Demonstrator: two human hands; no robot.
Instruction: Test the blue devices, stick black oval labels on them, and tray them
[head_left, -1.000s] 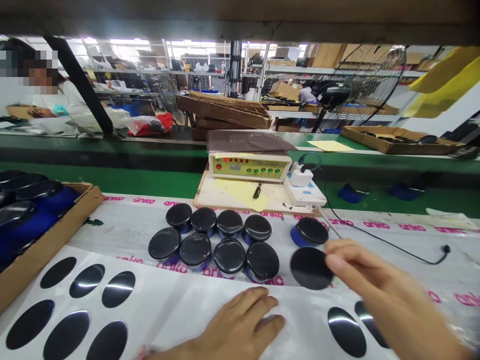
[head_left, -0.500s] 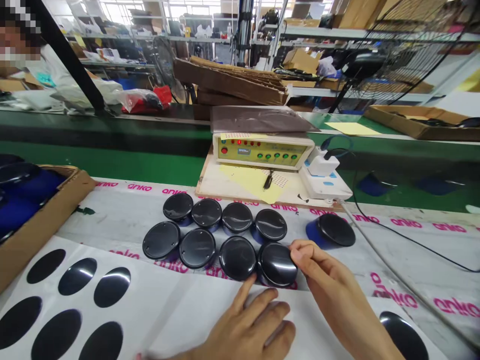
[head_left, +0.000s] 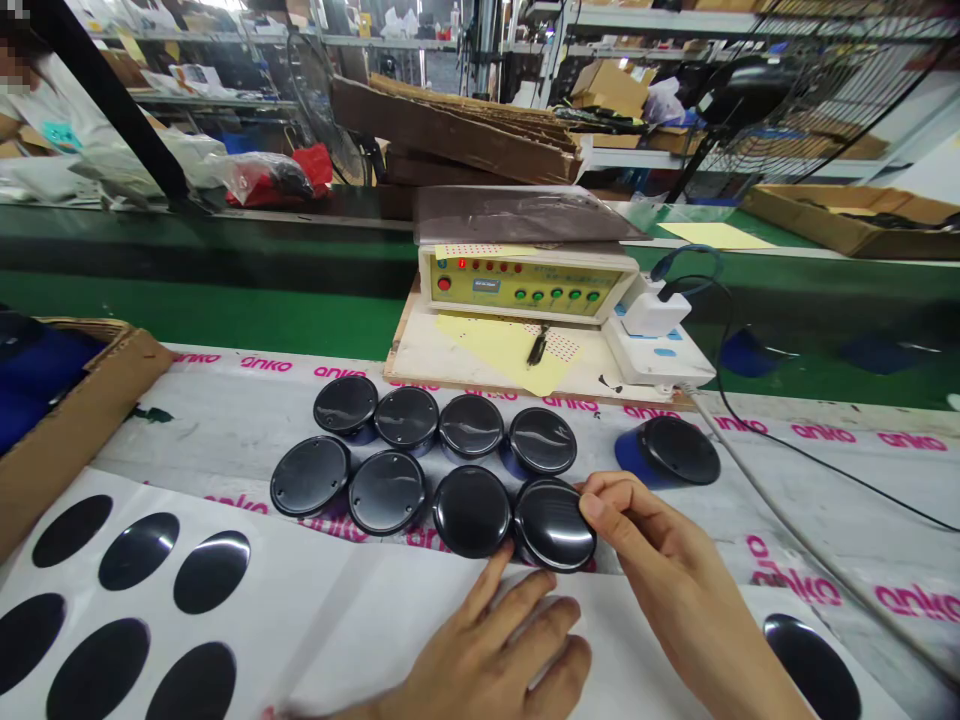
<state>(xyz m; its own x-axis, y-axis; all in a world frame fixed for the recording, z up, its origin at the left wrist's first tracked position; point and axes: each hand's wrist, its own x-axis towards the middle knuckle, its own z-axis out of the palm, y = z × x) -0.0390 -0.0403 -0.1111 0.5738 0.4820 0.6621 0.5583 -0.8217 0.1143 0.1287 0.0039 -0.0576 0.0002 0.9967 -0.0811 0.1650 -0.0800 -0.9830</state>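
Note:
Several blue round containers with black tops stand in two rows in front of me. My right hand [head_left: 660,560] has its thumb and forefinger pinched at the right edge of a glossy black round sticker [head_left: 556,525] lying over the front row's rightmost container. My left hand [head_left: 499,640] rests on the white backing sheet [head_left: 322,600], fingers spread. Its forefinger tip is close to the base of the neighbouring container [head_left: 472,512]; whether they touch I cannot tell. Small holes show in the tops of some others, such as the front container [head_left: 387,493] farther left.
More black round stickers [head_left: 139,552] lie on the sheet at left. A single blue container [head_left: 669,452] stands apart at right, near a grey cable [head_left: 787,520]. A cardboard box [head_left: 97,400] borders the left. Behind are a control box [head_left: 529,285] and power adapters [head_left: 656,305].
The view has shifted slightly, so the containers and sheet sit a little differently in it. Both hands keep nearly the same pose, the right still at the sticker's edge.

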